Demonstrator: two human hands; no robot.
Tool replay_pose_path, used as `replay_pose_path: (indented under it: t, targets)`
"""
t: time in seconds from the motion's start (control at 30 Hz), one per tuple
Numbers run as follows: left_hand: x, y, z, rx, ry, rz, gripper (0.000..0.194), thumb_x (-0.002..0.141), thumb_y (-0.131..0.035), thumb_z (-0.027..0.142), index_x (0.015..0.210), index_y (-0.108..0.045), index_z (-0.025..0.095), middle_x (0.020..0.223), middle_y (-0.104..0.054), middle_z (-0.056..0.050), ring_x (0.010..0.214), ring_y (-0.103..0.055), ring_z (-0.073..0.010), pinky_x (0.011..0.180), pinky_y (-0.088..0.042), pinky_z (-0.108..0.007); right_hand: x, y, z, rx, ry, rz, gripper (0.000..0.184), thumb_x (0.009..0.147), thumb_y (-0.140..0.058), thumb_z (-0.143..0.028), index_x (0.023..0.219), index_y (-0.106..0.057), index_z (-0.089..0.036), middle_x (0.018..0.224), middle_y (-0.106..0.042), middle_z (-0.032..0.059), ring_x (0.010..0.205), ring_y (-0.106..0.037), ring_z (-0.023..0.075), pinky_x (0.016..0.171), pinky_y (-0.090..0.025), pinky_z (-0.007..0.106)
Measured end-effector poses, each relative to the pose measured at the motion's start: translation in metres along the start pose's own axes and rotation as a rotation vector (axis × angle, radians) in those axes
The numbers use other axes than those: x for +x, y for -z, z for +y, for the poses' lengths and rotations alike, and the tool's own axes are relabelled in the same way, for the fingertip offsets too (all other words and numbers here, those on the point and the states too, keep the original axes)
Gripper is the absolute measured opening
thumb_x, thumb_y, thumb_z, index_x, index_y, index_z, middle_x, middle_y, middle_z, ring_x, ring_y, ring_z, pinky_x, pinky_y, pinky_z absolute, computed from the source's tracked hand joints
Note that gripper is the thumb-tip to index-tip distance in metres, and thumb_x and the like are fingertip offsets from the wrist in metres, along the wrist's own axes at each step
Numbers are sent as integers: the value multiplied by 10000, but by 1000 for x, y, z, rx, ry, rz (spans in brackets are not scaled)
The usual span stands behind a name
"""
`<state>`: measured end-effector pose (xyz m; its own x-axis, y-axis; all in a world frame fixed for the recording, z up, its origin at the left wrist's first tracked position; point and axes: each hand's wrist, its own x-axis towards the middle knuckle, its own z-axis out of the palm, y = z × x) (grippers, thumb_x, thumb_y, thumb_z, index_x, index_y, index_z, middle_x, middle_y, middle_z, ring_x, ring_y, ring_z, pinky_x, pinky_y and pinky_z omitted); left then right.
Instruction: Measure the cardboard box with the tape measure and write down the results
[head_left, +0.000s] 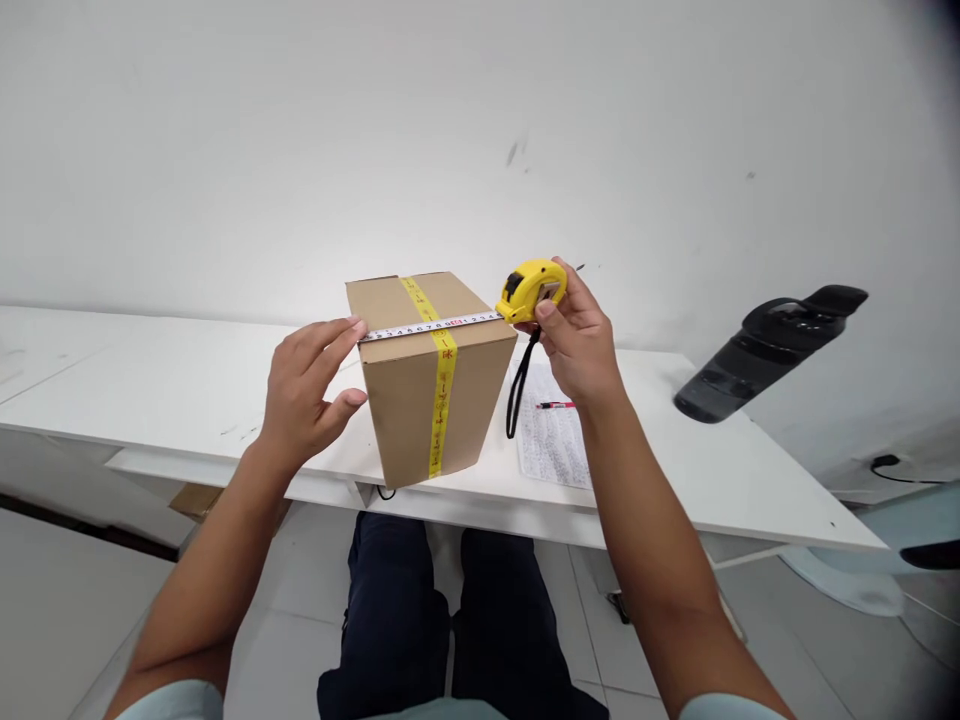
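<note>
A brown cardboard box stands on the white table, with yellow printed packing tape running over its top and down its front. Across the box top lies the pulled-out blade of a tape measure. My left hand touches the blade's end at the left top edge with its fingertips, fingers stretched and thumb apart. At the right top edge, my right hand grips the yellow tape measure case between thumb and fingers. Its black wrist strap hangs down.
Right of the box, a sheet of paper with writing lies under a red pen. A dark bottle stands farther right on the white table. Behind is a white wall; my legs are below the front edge.
</note>
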<state>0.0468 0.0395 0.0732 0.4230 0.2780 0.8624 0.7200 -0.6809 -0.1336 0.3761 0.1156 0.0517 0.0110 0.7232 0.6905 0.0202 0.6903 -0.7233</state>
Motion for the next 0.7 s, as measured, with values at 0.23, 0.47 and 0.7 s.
replay_pose_path:
  t: [0.23, 0.47, 0.7]
  targets:
    - [-3, 2, -2, 49, 5, 29, 502, 1018, -473, 528, 1443, -539, 269, 1381, -648, -129, 1271, -611, -281, 1066, -463, -436, -1, 0, -2, -29, -2, -19, 685, 937, -605, -599, 1554, -386, -399, 1554, -516, 45, 1319, -595, 276, 974, -612, 453]
    - [6, 1, 7, -5, 258, 93, 272, 977, -623, 382, 1229, -673, 294, 1254, -719, -51, 1190, -658, -232, 1041, -509, -415, -3, -10, -16, -63, 70, 5, 663, 953, -553, -632, 1549, -371, -409, 1532, -520, 51, 1342, -571, 282, 987, -607, 466]
    - [-32, 25, 59, -103, 272, -67, 267, 957, -625, 502, 1173, -660, 348, 1243, -692, -6, 1284, -598, -256, 1162, -430, -562, -101, -36, -93, 32, -11, -44, 691, 941, -664, -487, 1554, -351, -432, 1383, -595, 61, 1161, -649, 271, 879, -634, 411]
